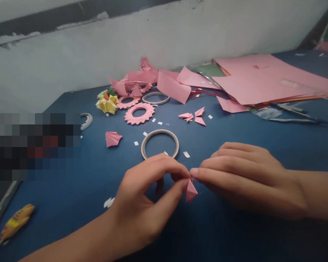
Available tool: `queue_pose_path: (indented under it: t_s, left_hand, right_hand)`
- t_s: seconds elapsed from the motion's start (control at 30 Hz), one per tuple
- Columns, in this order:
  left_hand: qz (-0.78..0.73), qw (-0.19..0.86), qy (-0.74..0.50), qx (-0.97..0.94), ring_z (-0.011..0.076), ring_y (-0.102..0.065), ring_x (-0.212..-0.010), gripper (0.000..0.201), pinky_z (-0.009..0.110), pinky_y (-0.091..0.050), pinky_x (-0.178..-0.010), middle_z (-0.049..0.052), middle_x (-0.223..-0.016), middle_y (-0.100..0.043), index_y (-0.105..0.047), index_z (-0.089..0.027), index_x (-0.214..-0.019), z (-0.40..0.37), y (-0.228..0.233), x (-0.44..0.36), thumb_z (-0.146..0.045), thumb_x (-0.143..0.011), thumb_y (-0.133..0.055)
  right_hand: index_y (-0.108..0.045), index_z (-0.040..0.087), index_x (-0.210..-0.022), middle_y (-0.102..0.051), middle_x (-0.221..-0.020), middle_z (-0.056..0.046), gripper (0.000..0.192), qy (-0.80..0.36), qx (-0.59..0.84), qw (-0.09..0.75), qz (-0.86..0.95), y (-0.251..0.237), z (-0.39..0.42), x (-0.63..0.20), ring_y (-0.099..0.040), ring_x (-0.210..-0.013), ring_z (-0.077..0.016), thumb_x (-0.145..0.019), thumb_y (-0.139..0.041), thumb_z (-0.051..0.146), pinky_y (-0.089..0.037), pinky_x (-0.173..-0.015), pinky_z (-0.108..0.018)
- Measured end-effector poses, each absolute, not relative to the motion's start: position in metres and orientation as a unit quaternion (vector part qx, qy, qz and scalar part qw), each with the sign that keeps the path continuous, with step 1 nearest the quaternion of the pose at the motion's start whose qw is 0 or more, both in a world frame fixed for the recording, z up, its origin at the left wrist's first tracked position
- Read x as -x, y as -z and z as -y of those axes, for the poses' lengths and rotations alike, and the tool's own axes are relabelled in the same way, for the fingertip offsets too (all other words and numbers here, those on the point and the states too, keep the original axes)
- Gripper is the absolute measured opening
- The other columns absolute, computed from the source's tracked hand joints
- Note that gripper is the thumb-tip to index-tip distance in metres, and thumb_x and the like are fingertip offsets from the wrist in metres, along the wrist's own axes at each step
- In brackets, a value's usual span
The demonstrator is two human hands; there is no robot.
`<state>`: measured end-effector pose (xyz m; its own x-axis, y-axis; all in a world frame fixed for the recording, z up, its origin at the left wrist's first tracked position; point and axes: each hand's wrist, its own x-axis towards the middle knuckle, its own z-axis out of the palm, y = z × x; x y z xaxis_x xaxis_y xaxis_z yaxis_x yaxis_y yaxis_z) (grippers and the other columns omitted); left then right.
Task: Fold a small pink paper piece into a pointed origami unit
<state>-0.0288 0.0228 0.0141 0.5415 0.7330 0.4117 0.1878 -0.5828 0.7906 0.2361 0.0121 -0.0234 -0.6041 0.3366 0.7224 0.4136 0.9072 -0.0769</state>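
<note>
A small folded pink paper piece is pinched between the thumb and index finger of my left hand, just above the blue table. My right hand comes in from the right with its fingers closed together. Its foremost fingertip meets the top of the same piece, right beside my left fingertips. What lies under the right fingers is hidden. Behind my left hand a roll of double-sided tape lies flat, partly covered by it. Another folded pink piece rests farther left.
Pink folded paper rings, yellow paper flowers and a second tape roll lie at the back. Pink sheets spread back right, near scissors. Small pink folded pieces and white scraps are scattered. A tan-and-yellow object lies front left.
</note>
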Motion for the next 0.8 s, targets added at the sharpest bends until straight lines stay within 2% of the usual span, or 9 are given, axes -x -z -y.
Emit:
queue_pose_path:
  t_s: [0.07,0.17,0.27,0.43,0.6,0.8]
  left_hand:
    - [-0.286,0.34,-0.379,-0.812,0.0121,-0.075,-0.068,0.021,0.021,-0.06,-0.06,-0.003,-0.082,-0.085,-0.077,-0.024,-0.099,-0.022,-0.014,0.029,-0.005,-0.107,-0.071]
    - [-0.29,0.323,-0.374,-0.82,0.0127,-0.074,-0.066,0.021,0.023,-0.06,-0.058,-0.002,-0.081,-0.084,-0.076,-0.024,-0.1,-0.021,-0.014,0.029,-0.006,-0.107,-0.07]
    - [-0.292,0.321,-0.371,-0.821,0.0127,-0.074,-0.066,0.021,0.024,-0.06,-0.058,-0.001,-0.083,-0.083,-0.075,-0.024,-0.101,-0.021,-0.015,0.029,-0.006,-0.108,-0.067]
    - [-0.293,0.294,-0.376,-0.829,0.0107,-0.074,-0.07,0.022,0.021,-0.06,-0.061,-0.004,-0.084,-0.082,-0.073,-0.025,-0.102,-0.02,-0.015,0.028,-0.005,-0.107,-0.067]
    - [-0.304,0.207,-0.4,-0.839,0.0109,-0.072,-0.075,0.021,0.022,-0.058,-0.061,-0.004,-0.089,-0.08,-0.069,-0.027,-0.108,-0.011,-0.011,0.028,-0.006,-0.107,-0.067]
    - [-0.336,0.167,-0.393,-0.84,0.0106,-0.072,-0.072,0.018,0.023,-0.057,-0.058,-0.005,-0.089,-0.077,-0.065,-0.028,-0.108,-0.005,-0.008,0.029,-0.01,-0.108,-0.064]
  right_hand:
    - [-0.073,0.01,-0.139,-0.084,-0.101,-0.008,0.032,0.049,0.219,0.411,0.884,0.023,-0.01,-0.237,-0.076,-0.082,-0.0177,-0.127,-0.043,0.014,-0.06,-0.07,-0.038]
    - [-0.07,0.012,-0.147,-0.086,-0.105,-0.008,0.026,0.028,0.21,0.34,0.916,0.016,-0.007,-0.244,-0.08,-0.085,-0.0187,-0.124,-0.057,0.014,-0.064,-0.073,-0.038]
    - [-0.068,0.013,-0.152,-0.087,-0.109,-0.008,0.031,0.014,0.212,0.313,0.926,0.009,-0.006,-0.251,-0.083,-0.089,-0.0194,-0.121,-0.067,0.015,-0.067,-0.076,-0.037]
    - [-0.069,0.012,-0.149,-0.086,-0.105,-0.008,0.028,0.006,0.217,0.342,0.914,0.011,-0.001,-0.243,-0.081,-0.089,-0.0178,-0.121,-0.065,0.011,-0.064,-0.076,-0.035]
    - [-0.069,0.008,-0.142,-0.087,-0.103,-0.007,0.023,-0.013,0.245,0.376,0.894,0.018,0.008,-0.226,-0.08,-0.083,-0.0155,-0.12,-0.061,0.009,-0.065,-0.073,-0.033]
    - [-0.068,0.005,-0.146,-0.087,-0.101,-0.009,0.037,-0.015,0.232,0.384,0.894,0.018,0.009,-0.223,-0.083,-0.081,-0.0196,-0.11,-0.061,0.005,-0.067,-0.064,-0.036]
